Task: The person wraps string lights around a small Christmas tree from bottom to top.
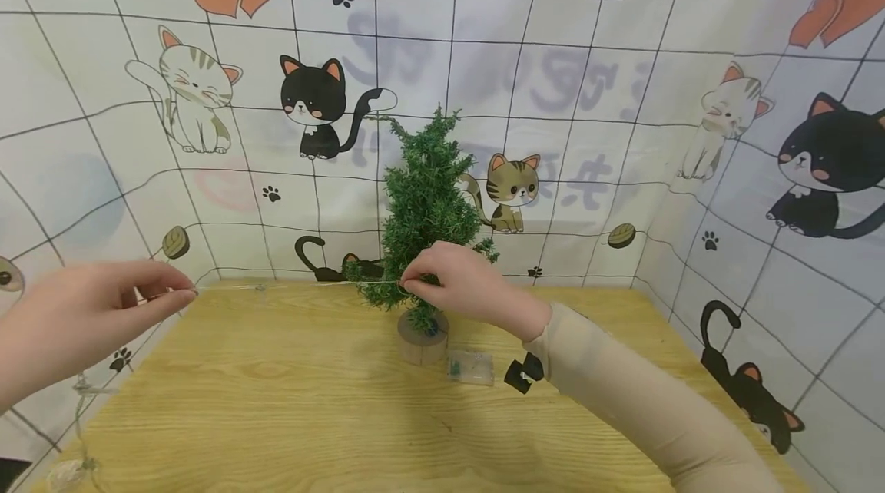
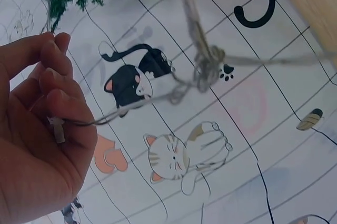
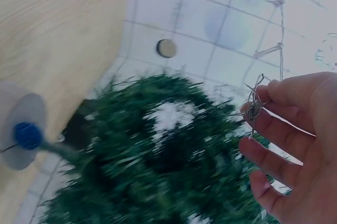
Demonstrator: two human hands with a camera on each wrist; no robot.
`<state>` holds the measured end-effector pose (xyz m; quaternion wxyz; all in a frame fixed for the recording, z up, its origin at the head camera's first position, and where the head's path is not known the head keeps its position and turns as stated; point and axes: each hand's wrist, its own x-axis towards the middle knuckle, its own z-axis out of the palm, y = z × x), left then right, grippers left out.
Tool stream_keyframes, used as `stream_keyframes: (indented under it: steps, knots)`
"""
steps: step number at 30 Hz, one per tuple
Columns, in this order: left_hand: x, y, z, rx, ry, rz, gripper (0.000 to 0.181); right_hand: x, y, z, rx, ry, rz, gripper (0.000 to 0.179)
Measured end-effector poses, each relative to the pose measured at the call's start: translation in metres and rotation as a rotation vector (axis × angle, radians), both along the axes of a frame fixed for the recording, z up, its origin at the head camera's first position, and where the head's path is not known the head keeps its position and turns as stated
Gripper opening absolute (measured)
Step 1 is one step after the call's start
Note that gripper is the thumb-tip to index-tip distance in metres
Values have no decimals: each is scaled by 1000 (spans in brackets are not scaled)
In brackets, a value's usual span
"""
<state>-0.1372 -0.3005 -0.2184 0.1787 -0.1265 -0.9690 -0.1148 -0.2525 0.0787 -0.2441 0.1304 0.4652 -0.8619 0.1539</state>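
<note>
A thin pale wire string with small twisted clusters runs nearly level between my hands. My left hand pinches one part of it between thumb and fingers, at the left. A small whitish tip on the wire lies against the curled fingers in the left wrist view. My right hand pinches the other part in front of the small green artificial tree. A tangled wire cluster sits at its fingertips in the right wrist view. The tree stands upright on a round wooden base.
A small clear packet lies on the wooden table, right of the base. More string hangs below my left hand, by the table's left edge. A black object shows beneath my right wrist. Cat-print sheets line the back and sides.
</note>
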Motion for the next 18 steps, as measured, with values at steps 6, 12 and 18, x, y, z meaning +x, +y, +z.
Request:
stream_keyframes:
  steps: [6, 12, 18]
  knots:
    - [0, 18, -12, -82, 13, -64, 7, -4, 11, -24, 55, 48, -13, 13]
    - [-2, 28, -26, -104, -19, -96, 4, -9, 15, -45, 93, 112, 21, 11]
    - [-6, 28, -38, -94, -30, -108, 1, -14, 18, -52, 80, 153, 22, 10]
